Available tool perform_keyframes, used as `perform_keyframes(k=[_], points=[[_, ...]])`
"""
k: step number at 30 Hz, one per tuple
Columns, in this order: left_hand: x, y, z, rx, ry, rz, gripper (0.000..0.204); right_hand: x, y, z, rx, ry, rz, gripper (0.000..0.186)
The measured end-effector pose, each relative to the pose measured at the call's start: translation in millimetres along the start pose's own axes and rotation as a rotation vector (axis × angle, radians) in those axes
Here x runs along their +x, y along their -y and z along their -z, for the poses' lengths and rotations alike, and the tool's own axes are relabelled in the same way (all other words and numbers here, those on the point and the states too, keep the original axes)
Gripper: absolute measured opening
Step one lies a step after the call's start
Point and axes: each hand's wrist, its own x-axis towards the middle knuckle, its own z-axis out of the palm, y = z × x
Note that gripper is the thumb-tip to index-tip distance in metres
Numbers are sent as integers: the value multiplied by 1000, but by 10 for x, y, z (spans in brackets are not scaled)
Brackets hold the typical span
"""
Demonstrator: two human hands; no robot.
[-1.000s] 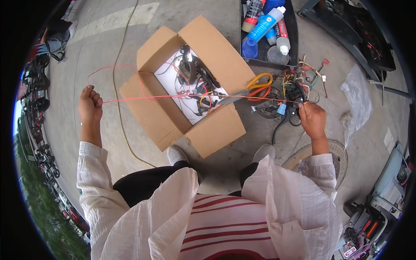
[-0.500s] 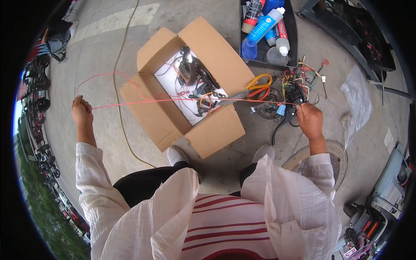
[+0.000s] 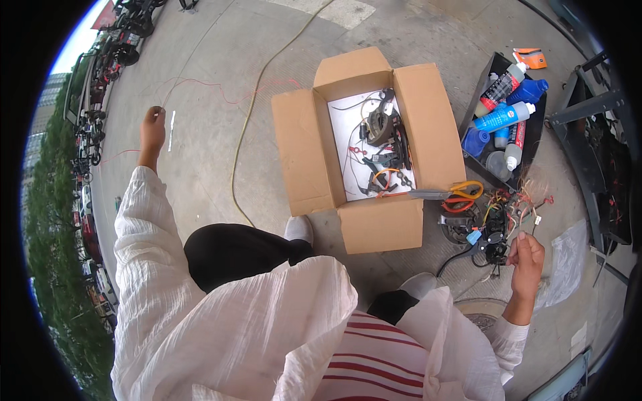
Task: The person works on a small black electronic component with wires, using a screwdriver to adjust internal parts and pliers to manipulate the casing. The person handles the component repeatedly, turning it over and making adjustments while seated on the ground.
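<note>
Out to the left, my left hand (image 3: 153, 134) is closed around a thin red wire (image 3: 224, 97). From that hand the wire runs loosely over the ground toward the cardboard box, and another length shows at the hand's other side. My right hand (image 3: 527, 264) is pinched shut beside a tangle of coloured wires and black connectors (image 3: 498, 224); what its fingers hold, if anything, is too small to make out. Scissors (image 3: 461, 195) with orange and yellow handles rest at the near right of the open cardboard box (image 3: 304, 157). Inside the box lie black parts and cables (image 3: 381, 130).
A black tray (image 3: 491, 73) with bottles and tubes stands right of the box. A yellowish hose (image 3: 249, 127) crosses the concrete. Clear plastic sheeting (image 3: 562, 264) and a dark metal frame (image 3: 592, 147) lie to the right. Parked motorbikes (image 3: 100, 110) line the far left.
The red wire stretched between my hands no longer shows there; it now trails from my left hand. My view has shifted left, and my right hand sits just below the wire tangle.
</note>
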Motion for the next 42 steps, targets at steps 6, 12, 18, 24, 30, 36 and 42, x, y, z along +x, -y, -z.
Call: perform_keyframes(k=[6, 12, 18, 24, 30, 36, 42], points=[[-967, -1022, -757, 148, 297, -422, 36, 165, 710, -769, 221, 402, -189, 39], [-2474, -3628, -609, -647, 569, -1536, 35, 119, 777, -840, 301, 540, -177, 41], [-2995, -4003, -1057, -798, 708, -1542, 52, -24, 726, -1108, 507, 638, -171, 37], [-2719, -3816, -1031, -263, 911, -1473, 14, -57, 632, -878, 773, 593, -194, 40], [-2455, -3475, -1154, -458, 1018, -1151, 10, 8, 455, -816, 1085, 533, -236, 41], [-2174, -3353, -1425, -611, 1273, -794, 25, 47, 427, -578, 1326, 386, -158, 44], [-2016, -3205, -1521, -574, 1290, -764, 22, 136, 465, -82, 1635, 152, 87, 40]])
